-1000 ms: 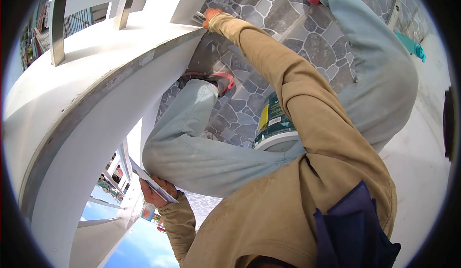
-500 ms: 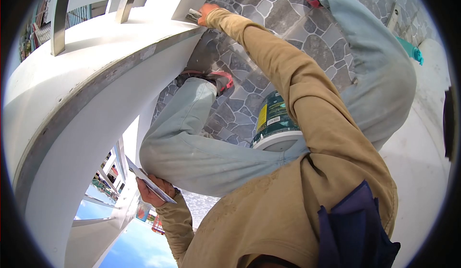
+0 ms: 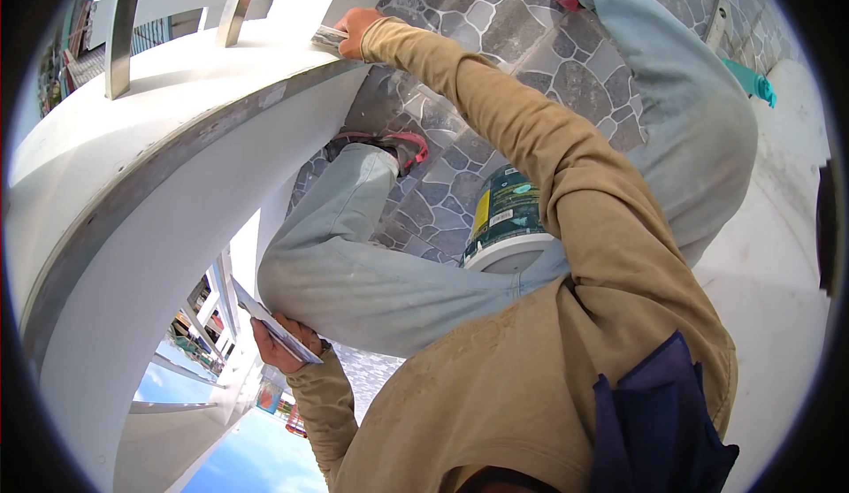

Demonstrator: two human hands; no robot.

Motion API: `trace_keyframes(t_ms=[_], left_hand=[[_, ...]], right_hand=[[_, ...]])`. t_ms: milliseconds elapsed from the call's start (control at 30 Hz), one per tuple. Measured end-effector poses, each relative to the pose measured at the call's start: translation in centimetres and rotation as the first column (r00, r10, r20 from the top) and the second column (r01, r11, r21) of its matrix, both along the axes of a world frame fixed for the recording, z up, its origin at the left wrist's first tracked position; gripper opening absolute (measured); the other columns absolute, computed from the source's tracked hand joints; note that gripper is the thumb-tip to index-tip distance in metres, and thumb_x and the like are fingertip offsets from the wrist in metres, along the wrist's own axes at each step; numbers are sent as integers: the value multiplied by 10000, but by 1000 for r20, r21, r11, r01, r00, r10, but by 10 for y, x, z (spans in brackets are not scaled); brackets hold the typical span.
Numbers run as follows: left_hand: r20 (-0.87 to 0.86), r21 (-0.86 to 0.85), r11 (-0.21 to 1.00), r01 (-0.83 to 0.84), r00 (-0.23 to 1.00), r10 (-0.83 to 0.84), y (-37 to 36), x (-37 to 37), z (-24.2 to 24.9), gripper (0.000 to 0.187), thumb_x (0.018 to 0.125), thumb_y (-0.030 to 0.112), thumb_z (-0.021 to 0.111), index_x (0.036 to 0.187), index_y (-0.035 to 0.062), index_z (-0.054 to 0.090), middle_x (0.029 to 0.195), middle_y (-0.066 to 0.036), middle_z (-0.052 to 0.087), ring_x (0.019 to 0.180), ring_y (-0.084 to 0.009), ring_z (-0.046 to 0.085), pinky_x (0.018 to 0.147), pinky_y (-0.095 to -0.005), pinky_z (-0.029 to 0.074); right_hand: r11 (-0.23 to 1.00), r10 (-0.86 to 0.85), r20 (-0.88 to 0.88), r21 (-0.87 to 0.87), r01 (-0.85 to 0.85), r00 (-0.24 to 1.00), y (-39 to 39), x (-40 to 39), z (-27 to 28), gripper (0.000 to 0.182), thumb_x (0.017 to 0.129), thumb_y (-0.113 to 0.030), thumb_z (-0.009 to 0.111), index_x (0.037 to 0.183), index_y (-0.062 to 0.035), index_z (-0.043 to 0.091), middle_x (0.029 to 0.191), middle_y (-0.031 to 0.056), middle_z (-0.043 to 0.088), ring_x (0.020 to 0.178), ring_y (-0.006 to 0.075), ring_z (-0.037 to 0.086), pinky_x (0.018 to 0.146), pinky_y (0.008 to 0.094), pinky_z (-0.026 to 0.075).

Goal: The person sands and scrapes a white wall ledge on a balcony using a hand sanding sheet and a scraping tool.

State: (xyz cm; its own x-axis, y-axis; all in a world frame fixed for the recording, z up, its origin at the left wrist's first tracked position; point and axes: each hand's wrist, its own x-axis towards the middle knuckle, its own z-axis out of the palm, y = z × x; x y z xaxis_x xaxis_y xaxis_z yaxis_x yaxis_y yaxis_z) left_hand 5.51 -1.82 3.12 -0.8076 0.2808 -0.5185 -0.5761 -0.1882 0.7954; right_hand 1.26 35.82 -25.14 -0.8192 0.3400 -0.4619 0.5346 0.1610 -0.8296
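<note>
My right hand [image 3: 356, 31] is closed around a small flat grey tool [image 3: 328, 38], which lies against the top of the white curved ledge [image 3: 195, 73] by a white post. Lower left, my left hand [image 3: 287, 343] grips a thin flat plate [image 3: 274, 327] by its near end, beside my bent knee. The plate is tilted, and its face is mostly turned away from view. Much of my right hand's fingers is hidden behind the hand.
A dark green bucket [image 3: 508, 219] with a pale lid stands between my legs on the stone-patterned floor [image 3: 579, 91]. Metal railing bars [image 3: 119, 33] rise from the ledge. A teal object [image 3: 752, 82] and a long flat tool [image 3: 718, 22] lie at the upper right.
My right hand and its tool have moved slightly left along the ledge. My left hand and the plate have hardly moved.
</note>
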Motion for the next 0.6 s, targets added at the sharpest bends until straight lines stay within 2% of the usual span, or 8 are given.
trace_keyframes(t_ms=[33,100,167,367,433,467,500,600], left_hand=[[6,-60,995,-82,997,83,5,1,1,443,1006,409,256,777,69,424,452,-29,339,293,-122,253,264,-266,223],[48,-52,990,-129,990,132,20,7,6,453,998,427,271,737,82,408,432,-24,322,293,-122,251,265,-268,218],[91,-45,983,-178,979,182,24,9,7,468,990,444,286,697,95,391,411,-18,305,294,-123,248,267,-270,213],[131,-28,991,-128,983,130,21,8,8,461,982,456,304,686,111,382,414,-13,300,310,-119,254,280,-278,208],[75,-28,998,-57,995,59,13,7,5,436,985,433,316,723,98,412,454,-19,344,320,-118,256,288,-280,212],[72,-25,998,-59,996,60,8,5,3,436,985,433,316,723,98,412,454,-19,344,320,-118,256,288,-280,212],[18,-55,998,-30,999,31,3,3,1,420,987,419,322,745,93,430,478,-22,369,324,-118,261,292,-278,220],[-39,-48,997,57,998,-59,-4,-1,-2,389,989,393,335,783,87,460,512,-21,398,326,-117,275,298,-270,234]], right_hand=[[1000,-2,-1,1,2,1000,0,2,9,474,712,-196,584,1182,-180,643,1100,131,661,1004,293,632,902,347,493],[1000,-3,-14,-15,3,1000,-2,5,22,451,712,-175,561,1152,-150,658,1002,141,686,912,279,659,860,340,511],[999,-32,-33,-4,32,999,-6,10,34,444,710,-175,561,1141,-145,664,994,148,686,897,281,662,855,346,515],[994,-63,-162,83,78,985,-9,29,56,414,692,-179,561,1081,-123,690,929,187,685,853,317,664,834,370,524],[994,-108,-131,11,111,985,3,30,49,416,693,-202,561,1080,-115,687,927,191,682,868,326,661,838,377,519],[972,-166,-155,138,188,974,1,28,35,404,695,-224,563,1056,-93,688,922,193,680,868,330,659,838,380,515],[972,-164,-158,141,186,974,-4,31,35,404,695,-224,563,1056,-93,688,922,193,680,868,330,659,838,380,515],[923,-383,-198,-33,385,902,-29,38,25,367,713,-198,561,1033,-70,687,938,175,680,869,341,650,836,368,516]])
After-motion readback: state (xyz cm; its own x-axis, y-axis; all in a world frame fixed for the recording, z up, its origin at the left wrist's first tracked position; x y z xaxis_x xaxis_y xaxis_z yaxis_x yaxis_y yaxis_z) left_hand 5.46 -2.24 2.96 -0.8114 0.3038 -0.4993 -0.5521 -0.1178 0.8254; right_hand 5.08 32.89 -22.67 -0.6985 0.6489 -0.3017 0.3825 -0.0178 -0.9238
